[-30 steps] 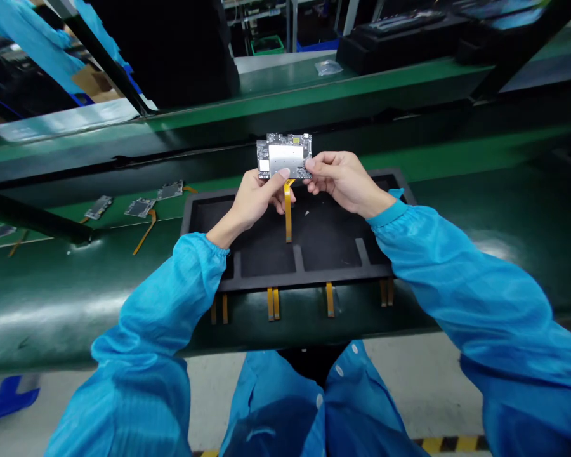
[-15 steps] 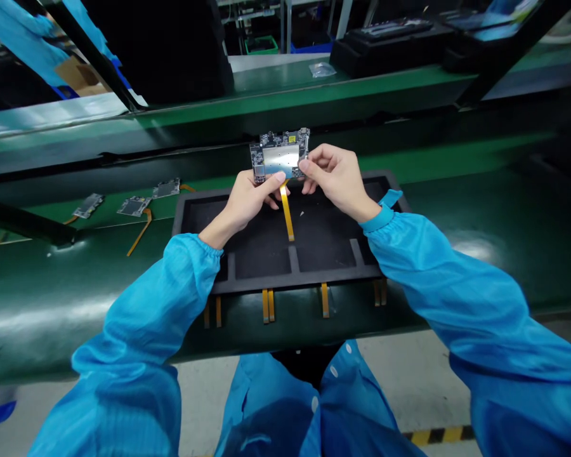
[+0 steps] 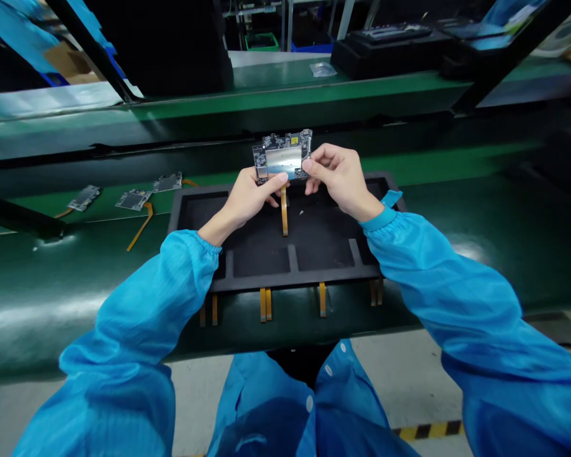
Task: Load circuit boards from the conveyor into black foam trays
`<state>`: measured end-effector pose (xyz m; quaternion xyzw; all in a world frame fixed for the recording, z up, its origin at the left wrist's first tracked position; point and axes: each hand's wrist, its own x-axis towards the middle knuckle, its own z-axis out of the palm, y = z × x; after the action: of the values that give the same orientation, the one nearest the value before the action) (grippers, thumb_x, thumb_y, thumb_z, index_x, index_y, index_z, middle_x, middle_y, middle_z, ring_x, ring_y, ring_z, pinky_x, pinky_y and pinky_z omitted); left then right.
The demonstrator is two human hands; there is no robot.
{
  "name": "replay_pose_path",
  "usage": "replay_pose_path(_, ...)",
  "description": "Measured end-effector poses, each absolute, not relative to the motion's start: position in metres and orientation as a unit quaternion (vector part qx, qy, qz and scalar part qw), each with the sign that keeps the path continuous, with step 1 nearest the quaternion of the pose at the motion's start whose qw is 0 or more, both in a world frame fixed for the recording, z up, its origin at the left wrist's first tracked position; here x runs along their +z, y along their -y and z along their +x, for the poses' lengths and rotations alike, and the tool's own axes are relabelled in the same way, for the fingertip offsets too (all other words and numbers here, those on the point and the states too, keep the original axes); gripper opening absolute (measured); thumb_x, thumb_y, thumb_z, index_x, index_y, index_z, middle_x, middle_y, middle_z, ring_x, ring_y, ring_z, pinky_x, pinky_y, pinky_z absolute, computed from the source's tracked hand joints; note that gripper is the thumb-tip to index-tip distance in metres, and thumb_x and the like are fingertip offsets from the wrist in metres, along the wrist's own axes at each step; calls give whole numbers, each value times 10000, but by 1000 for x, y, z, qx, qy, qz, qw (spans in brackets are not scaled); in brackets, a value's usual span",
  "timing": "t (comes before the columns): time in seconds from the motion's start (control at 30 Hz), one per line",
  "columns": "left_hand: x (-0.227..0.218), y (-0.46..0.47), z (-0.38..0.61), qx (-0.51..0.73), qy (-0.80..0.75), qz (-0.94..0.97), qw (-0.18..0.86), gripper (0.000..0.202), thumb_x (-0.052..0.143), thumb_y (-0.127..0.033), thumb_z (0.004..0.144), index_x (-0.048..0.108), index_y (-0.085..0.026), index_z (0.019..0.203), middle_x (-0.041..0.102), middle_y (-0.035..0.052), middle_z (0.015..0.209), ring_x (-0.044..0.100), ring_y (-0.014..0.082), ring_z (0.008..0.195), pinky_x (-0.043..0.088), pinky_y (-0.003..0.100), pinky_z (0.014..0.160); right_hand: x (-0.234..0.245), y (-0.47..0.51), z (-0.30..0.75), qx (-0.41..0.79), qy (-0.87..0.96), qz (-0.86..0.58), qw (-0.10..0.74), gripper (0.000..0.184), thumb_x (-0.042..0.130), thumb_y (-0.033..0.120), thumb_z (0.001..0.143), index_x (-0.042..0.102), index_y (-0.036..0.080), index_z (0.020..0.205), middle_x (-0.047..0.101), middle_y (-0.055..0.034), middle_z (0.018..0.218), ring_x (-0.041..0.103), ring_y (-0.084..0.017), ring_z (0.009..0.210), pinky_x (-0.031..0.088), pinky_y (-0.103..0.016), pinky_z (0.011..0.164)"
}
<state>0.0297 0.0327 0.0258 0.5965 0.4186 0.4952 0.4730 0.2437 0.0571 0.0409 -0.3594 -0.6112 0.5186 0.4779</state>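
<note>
Both hands hold up a small circuit board (image 3: pixel 282 157) with a silver shield, above a black foam tray (image 3: pixel 290 279). My left hand (image 3: pixel 247 198) pinches the board's lower left corner with thumb and fingers. My right hand (image 3: pixel 339 176) pinches its right edge. An orange flex ribbon (image 3: pixel 283 212) hangs down from the board's lower edge over the tray. Both arms wear blue sleeves.
The tray lies on a green conveyor belt (image 3: pixel 76 292); several orange ribbon ends (image 3: pixel 263 303) stick out under its near edge. Three more boards (image 3: pixel 133 199) with orange ribbons lie on the belt to the left. Black machine housings (image 3: pixel 390 41) stand behind the belt.
The board has stayed between both hands, tilting slightly. The hanging ribbon has swung from slanted to nearly straight down.
</note>
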Motion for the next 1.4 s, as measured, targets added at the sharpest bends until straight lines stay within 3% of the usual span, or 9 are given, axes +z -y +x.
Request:
replay_pose_path(0.23,22,-34,32,488,-383,598,507,523,925,-625,905,772,-132,992,828,101,931,790,183,802,631,214,576,44,-57,247,529,605,-356,477,596,1054,640,748,613,243,806,661,30,722,698,-131,653,558,-228,576)
replay_pose_path(0.33,20,-36,32,495,-373,592,515,498,939,-603,896,761,-139,930,810,88,887,768,168,751,613,205,551,44,-58,245,516,611,-363,477,587,1065,610,743,624,228,803,664,38,687,676,-110,603,514,-207,546)
replay_pose_path(0.43,20,-39,34,507,-367,579,522,473,955,-559,889,744,-136,870,774,65,803,717,139,660,586,197,517,43,-61,243,502,619,-358,486,625,1052,688,705,653,217,806,670,39,639,655,-104,549,485,-201,515)
replay_pose_path(0.63,24,-39,40,487,-367,596,522,428,947,-445,905,692,-132,763,718,37,706,622,99,566,521,185,478,49,-59,244,477,626,-384,482,672,1086,700,602,624,216,660,676,-6,577,708,-163,565,513,-235,530)
replay_pose_path(0.8,29,-34,39,474,-317,620,539,384,938,-459,895,725,-139,904,764,58,845,662,123,654,547,208,505,68,-41,269,457,626,-405,485,607,1100,657,580,701,214,692,722,-44,618,707,-170,571,505,-239,524)
replay_pose_path(0.97,30,-34,31,511,-299,608,528,344,884,-464,943,758,-151,1015,747,36,852,635,102,612,517,188,477,108,-21,330,419,585,-452,528,451,1095,430,666,703,208,661,655,-17,558,643,-122,509,492,-226,506)
replay_pose_path(1.07,29,-40,29,535,-315,594,512,330,904,-442,912,754,-152,961,712,10,767,595,92,547,487,187,444,128,-10,364,460,512,-507,519,300,932,258,898,727,202,685,716,-25,646,624,-65,506,480,-202,514)
replay_pose_path(1.13,28,-42,29,537,-312,594,510,331,915,-438,895,750,-153,931,703,5,729,582,93,521,478,191,434,131,-5,377,492,464,-545,496,325,801,204,1015,734,204,697,736,-23,671,633,-40,511,478,-171,519)
replay_pose_path(1.4,27,-42,28,532,-319,606,498,323,922,-432,874,736,-171,829,687,1,644,537,85,453,436,199,418,78,-5,367,513,442,-639,365,289,917,68,901,730,126,690,781,-104,695,641,-98,416,552,-131,418)
